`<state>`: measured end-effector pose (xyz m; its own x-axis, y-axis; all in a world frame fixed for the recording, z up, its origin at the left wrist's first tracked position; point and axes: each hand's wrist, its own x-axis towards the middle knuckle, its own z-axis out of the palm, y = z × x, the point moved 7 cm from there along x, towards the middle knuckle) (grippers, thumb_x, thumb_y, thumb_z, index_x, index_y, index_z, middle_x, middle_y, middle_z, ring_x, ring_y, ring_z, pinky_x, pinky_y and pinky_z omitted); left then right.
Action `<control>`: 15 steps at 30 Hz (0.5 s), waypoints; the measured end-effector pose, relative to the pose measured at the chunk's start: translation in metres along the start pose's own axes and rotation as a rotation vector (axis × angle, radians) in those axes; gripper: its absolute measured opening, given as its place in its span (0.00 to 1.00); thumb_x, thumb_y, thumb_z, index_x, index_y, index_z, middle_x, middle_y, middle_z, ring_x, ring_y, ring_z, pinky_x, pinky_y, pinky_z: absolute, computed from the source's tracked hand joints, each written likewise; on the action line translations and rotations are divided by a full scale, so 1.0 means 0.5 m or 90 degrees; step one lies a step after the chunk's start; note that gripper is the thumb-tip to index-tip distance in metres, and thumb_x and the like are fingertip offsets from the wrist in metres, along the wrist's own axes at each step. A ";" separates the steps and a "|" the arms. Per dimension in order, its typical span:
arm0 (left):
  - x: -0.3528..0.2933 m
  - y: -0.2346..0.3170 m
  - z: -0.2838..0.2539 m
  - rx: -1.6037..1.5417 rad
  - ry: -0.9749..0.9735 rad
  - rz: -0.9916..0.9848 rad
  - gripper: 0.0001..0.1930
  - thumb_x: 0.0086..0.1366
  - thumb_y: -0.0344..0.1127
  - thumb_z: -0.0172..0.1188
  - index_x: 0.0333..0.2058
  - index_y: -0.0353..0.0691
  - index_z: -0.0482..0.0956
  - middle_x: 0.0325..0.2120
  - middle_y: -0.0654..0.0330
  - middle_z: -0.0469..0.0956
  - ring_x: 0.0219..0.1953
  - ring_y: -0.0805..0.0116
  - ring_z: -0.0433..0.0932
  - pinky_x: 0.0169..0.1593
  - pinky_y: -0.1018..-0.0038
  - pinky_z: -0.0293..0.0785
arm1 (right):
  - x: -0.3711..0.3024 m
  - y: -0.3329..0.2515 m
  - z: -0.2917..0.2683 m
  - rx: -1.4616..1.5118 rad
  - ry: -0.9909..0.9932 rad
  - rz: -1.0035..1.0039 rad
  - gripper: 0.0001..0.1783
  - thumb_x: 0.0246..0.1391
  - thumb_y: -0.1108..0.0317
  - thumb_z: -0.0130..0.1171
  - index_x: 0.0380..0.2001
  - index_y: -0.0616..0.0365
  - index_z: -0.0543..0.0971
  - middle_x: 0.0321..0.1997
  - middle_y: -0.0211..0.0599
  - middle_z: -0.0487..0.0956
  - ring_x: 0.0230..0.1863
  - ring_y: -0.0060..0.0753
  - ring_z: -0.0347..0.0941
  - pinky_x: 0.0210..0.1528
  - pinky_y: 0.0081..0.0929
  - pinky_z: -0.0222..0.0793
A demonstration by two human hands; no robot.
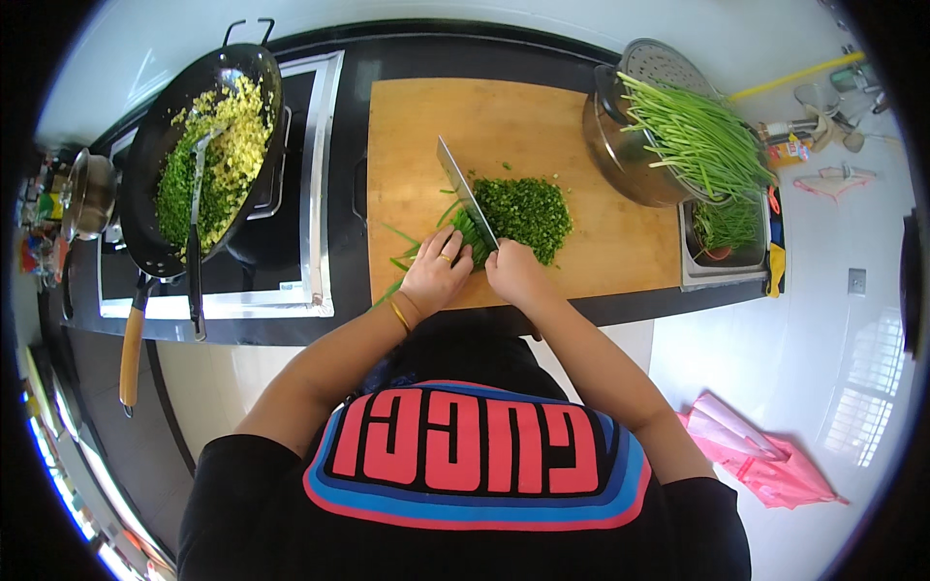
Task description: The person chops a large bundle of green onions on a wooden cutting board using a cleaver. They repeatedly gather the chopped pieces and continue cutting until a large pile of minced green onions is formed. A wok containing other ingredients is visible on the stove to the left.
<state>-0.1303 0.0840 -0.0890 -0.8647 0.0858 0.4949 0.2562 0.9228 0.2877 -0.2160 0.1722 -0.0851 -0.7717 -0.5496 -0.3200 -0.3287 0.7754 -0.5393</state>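
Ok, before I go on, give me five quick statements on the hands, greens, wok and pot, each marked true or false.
1. The right hand grips the knife. True.
2. The left hand rests on the wok's handle. False: it holds uncut greens down on the cutting board.
3. The chopped greens lie right of the blade. True.
4. The wok holds only green pieces. False: yellow pieces are in it too.
5. Long green stalks lie over the pot. True.
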 end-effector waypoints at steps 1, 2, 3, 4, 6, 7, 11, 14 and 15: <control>0.000 -0.001 0.000 0.003 0.005 -0.001 0.13 0.52 0.34 0.57 0.37 0.36 0.74 0.43 0.45 0.71 0.51 0.48 0.68 0.54 0.56 0.67 | -0.005 0.008 0.002 -0.017 -0.016 -0.005 0.11 0.50 0.68 0.51 0.25 0.67 0.75 0.24 0.60 0.76 0.29 0.61 0.74 0.35 0.49 0.70; -0.001 -0.002 0.001 0.001 0.009 -0.006 0.13 0.53 0.34 0.57 0.37 0.36 0.74 0.43 0.46 0.71 0.51 0.48 0.68 0.54 0.56 0.67 | -0.014 0.022 0.001 -0.035 -0.032 -0.011 0.11 0.49 0.68 0.52 0.25 0.67 0.75 0.24 0.61 0.76 0.30 0.61 0.74 0.35 0.49 0.70; -0.001 -0.002 0.000 -0.002 0.013 -0.012 0.12 0.53 0.34 0.57 0.37 0.36 0.74 0.43 0.46 0.71 0.51 0.48 0.68 0.54 0.56 0.67 | -0.025 0.032 -0.002 -0.053 -0.049 -0.016 0.11 0.49 0.68 0.52 0.24 0.67 0.75 0.25 0.61 0.76 0.30 0.61 0.74 0.35 0.48 0.70; -0.003 -0.003 0.001 -0.005 0.018 -0.024 0.12 0.54 0.34 0.57 0.37 0.37 0.74 0.44 0.46 0.71 0.51 0.49 0.68 0.54 0.56 0.67 | -0.040 0.043 -0.007 -0.063 -0.067 0.008 0.11 0.48 0.68 0.53 0.24 0.68 0.75 0.25 0.61 0.76 0.31 0.61 0.74 0.36 0.48 0.70; -0.006 -0.007 0.005 -0.011 0.006 -0.040 0.12 0.54 0.34 0.58 0.37 0.37 0.75 0.44 0.48 0.72 0.52 0.49 0.68 0.55 0.55 0.65 | -0.067 0.053 -0.017 -0.084 -0.104 0.055 0.10 0.47 0.69 0.53 0.24 0.68 0.75 0.27 0.61 0.76 0.32 0.61 0.74 0.37 0.48 0.70; -0.005 -0.007 0.006 -0.015 0.001 -0.047 0.12 0.54 0.35 0.58 0.37 0.38 0.75 0.44 0.49 0.72 0.52 0.50 0.67 0.56 0.54 0.64 | -0.069 0.041 -0.024 -0.087 -0.088 0.052 0.10 0.47 0.69 0.53 0.24 0.68 0.76 0.27 0.61 0.76 0.33 0.60 0.75 0.37 0.48 0.70; 0.006 -0.001 -0.010 0.019 -0.040 -0.063 0.13 0.51 0.37 0.62 0.36 0.42 0.76 0.44 0.53 0.72 0.54 0.50 0.66 0.59 0.52 0.58 | -0.034 -0.005 -0.020 -0.056 -0.076 0.058 0.11 0.48 0.68 0.54 0.25 0.68 0.76 0.27 0.60 0.77 0.32 0.58 0.76 0.38 0.47 0.72; 0.016 -0.011 -0.023 -0.021 -0.039 -0.095 0.14 0.49 0.37 0.64 0.36 0.44 0.77 0.43 0.55 0.72 0.55 0.49 0.65 0.60 0.52 0.57 | -0.033 0.021 -0.019 0.004 -0.129 0.098 0.13 0.49 0.67 0.55 0.25 0.70 0.76 0.24 0.62 0.76 0.25 0.57 0.76 0.29 0.44 0.73; 0.004 -0.027 -0.004 -0.065 -0.032 -0.115 0.14 0.48 0.36 0.65 0.35 0.44 0.77 0.43 0.56 0.72 0.55 0.48 0.65 0.60 0.53 0.58 | -0.053 0.035 -0.021 -0.015 -0.136 0.085 0.13 0.49 0.67 0.54 0.25 0.71 0.76 0.23 0.62 0.76 0.23 0.56 0.76 0.27 0.43 0.73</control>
<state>-0.1344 0.0710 -0.0902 -0.9202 -0.0570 0.3873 0.1354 0.8819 0.4515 -0.2072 0.2037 -0.0780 -0.6778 -0.4931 -0.5453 -0.2466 0.8512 -0.4633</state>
